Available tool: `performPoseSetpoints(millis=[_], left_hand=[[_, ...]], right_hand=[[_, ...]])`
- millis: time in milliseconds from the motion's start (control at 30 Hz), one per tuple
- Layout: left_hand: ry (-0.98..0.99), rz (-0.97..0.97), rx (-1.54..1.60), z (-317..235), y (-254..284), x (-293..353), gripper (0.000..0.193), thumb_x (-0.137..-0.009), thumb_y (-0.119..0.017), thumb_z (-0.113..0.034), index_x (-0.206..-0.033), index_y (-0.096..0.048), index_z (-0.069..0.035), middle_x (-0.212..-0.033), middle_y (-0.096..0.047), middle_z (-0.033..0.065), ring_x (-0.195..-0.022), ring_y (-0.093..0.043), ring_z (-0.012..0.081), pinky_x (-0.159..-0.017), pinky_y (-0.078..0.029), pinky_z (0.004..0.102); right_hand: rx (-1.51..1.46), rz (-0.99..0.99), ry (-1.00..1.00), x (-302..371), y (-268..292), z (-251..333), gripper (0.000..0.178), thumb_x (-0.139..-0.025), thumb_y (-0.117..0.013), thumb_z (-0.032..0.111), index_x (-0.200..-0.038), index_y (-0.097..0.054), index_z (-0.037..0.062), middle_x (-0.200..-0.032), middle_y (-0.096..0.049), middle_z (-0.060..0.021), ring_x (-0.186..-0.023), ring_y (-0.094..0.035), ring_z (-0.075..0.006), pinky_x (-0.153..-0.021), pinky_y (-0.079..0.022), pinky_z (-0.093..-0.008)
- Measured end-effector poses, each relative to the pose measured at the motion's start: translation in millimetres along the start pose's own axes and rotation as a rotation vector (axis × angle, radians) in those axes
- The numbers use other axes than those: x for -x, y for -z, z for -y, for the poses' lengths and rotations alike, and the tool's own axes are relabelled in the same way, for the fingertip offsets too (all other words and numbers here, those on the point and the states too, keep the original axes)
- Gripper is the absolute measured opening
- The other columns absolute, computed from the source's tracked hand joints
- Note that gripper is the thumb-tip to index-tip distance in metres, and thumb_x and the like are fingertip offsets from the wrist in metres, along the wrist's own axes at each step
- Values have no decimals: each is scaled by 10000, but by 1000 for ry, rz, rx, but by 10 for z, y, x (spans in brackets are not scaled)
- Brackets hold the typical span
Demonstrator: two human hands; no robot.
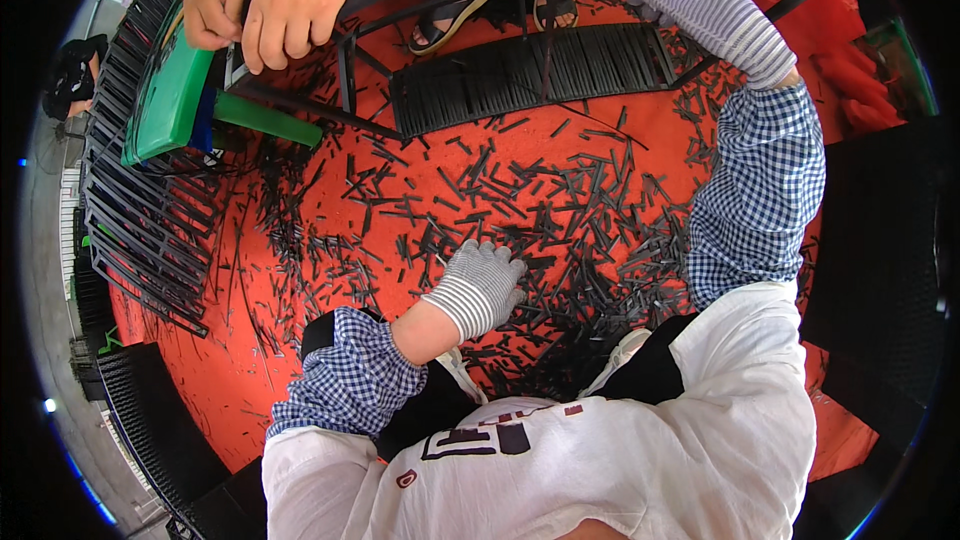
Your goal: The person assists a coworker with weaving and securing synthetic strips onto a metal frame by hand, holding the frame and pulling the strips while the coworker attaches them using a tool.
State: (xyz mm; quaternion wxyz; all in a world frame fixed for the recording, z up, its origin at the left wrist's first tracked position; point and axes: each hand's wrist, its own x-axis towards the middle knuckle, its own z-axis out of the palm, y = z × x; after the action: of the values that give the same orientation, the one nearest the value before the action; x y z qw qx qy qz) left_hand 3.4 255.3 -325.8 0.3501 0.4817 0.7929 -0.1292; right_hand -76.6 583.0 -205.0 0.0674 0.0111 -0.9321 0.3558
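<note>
While a large black metal frame (349,80) spans the upper part of the head view, the person's right hand (710,20), in a striped glove, is at its right end, in the upper right of the picture. Its fingers are bent near the frame's rails; whether they grip a rail cannot be told. Across the lower middle of the frame runs a black woven panel (530,77), to the left of that hand and lower in the picture.

The left hand (478,287), gloved alike, is near the centre, below the frame and well apart from it. Its fingers are slightly curled over scattered black strips (590,190); whether it holds one cannot be told. The strips litter a red floor covering (205,405), thickest to the right of this hand.

At upper left, a co-worker's two bare hands (300,5) hang with bent fingers near the left end of the frame. Beside them stands a green stool (165,110), and black slatted frames (150,230) line the left side. Red sheeting (825,30) lies at upper right.
</note>
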Motion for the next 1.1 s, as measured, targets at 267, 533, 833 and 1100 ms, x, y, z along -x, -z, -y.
performPoseSetpoints(millis=[267,533,833,1100], left_hand=[[24,16,54,19,29,-17,484,-896,-434,-402,-1242,-485,-67,-1105,-534,162,-1066,-500,288,-963,-348,429],[44,-2,29,40,-18,-142,475,-894,-437,-412,-1236,-492,-88,-1092,-540,147,-1053,-504,287,-960,-351,435],[173,-464,138,134,176,-143,487,-846,-534,-366,-1237,-478,-81,-1103,-536,145,-1064,-499,311,-953,-367,432],[83,-10,81,42,178,-146,517,-893,-446,-428,-1280,-450,-85,-1190,-510,166,-1149,-460,311,-998,-337,425]], right_hand=[[535,-135,-155,-373,-491,-550,446,-884,-492,299,-1288,-417,125,-932,-638,-176,-823,-627,-319,-781,-504,-379],[110,29,-35,-799,-1534,-562,434,-821,-432,-12,-1215,-509,152,-1108,-588,-146,-1037,-551,-299,-916,-446,-334],[108,-581,-526,-547,-1226,-1101,518,-862,-525,271,-1318,-378,74,-1224,-500,-210,-1083,-532,-329,-873,-466,-410],[-700,-384,-339,-783,-1253,-1156,618,-892,-424,482,-1299,-418,18,-1288,-471,-184,-1210,-435,-286,-992,-342,-371]])
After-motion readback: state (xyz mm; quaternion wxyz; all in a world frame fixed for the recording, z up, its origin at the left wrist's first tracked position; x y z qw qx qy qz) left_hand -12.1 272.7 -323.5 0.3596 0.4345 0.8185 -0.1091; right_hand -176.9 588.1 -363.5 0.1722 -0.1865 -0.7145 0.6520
